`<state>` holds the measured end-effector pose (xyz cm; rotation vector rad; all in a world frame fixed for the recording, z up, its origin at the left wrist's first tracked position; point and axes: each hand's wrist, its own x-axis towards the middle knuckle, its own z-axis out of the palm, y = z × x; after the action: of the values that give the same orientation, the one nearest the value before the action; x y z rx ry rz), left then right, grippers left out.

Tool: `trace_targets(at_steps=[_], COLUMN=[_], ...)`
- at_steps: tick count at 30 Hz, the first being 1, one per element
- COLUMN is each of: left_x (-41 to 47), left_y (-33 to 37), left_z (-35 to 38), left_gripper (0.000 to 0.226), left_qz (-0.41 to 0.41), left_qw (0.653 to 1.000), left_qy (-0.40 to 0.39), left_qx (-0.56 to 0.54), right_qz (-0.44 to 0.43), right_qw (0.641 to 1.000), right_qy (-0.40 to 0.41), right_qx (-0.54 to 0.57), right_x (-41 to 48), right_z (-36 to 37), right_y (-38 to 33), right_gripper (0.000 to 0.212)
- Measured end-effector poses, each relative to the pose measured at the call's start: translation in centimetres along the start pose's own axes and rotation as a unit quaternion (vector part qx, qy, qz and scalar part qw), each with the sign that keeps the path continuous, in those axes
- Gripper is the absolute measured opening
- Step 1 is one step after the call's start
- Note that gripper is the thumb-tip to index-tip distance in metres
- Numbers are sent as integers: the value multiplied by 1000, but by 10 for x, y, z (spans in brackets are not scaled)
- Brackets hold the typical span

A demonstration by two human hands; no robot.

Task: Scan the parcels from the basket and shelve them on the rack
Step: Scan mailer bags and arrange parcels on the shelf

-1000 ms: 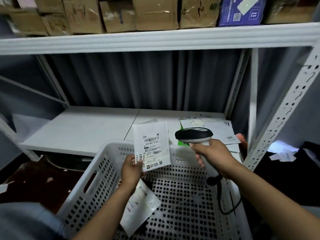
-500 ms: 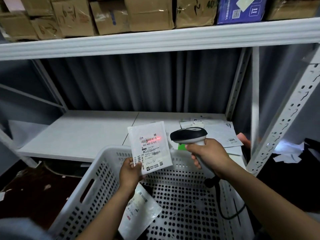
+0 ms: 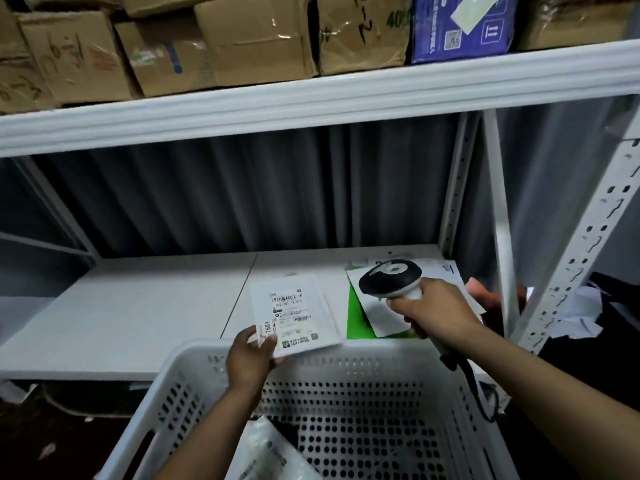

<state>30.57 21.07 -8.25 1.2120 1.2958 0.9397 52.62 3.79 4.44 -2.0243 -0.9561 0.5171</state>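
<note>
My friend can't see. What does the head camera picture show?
A left hand holds a white labelled parcel near the rack shelf, while the right hand grips a barcode scanner. A white basket below holds another parcel.

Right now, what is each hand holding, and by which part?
The left hand pinches the white parcel by its lower left corner. The right hand grips the barcode scanner round its handle.
</note>
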Motion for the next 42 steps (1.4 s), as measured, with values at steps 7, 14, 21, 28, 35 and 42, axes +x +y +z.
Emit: trace_targets(at_steps=[7, 14, 21, 28, 35, 42], left_x=[80, 143, 118, 31, -17, -14], left_y=[-16, -39, -17, -49, -168, -264], left_z=[58, 66, 36, -44, -111, -131], left_gripper=[40, 41, 44, 29, 46, 63], left_qz=[-2, -25, 6, 120, -112, -270], left_qw=[992, 979, 958, 924, 894, 852], left_qy=[51, 45, 9, -52, -88, -99], left_qx=[118, 196, 286, 359, 424, 438], right_qz=[5, -47, -80, -61, -46, -47], right_qw=[999, 989, 978, 969, 960, 944], right_qy=[-25, -102, -141, -183, -223, -247], right_qx=[-44, -94, -129, -155, -165, -212], right_x=[50, 69, 53, 9, -34, -23], right_z=[37, 70, 70, 88, 155, 219], right_y=[15, 20, 10, 9, 33, 76], right_gripper=[21, 27, 23, 29, 31, 30])
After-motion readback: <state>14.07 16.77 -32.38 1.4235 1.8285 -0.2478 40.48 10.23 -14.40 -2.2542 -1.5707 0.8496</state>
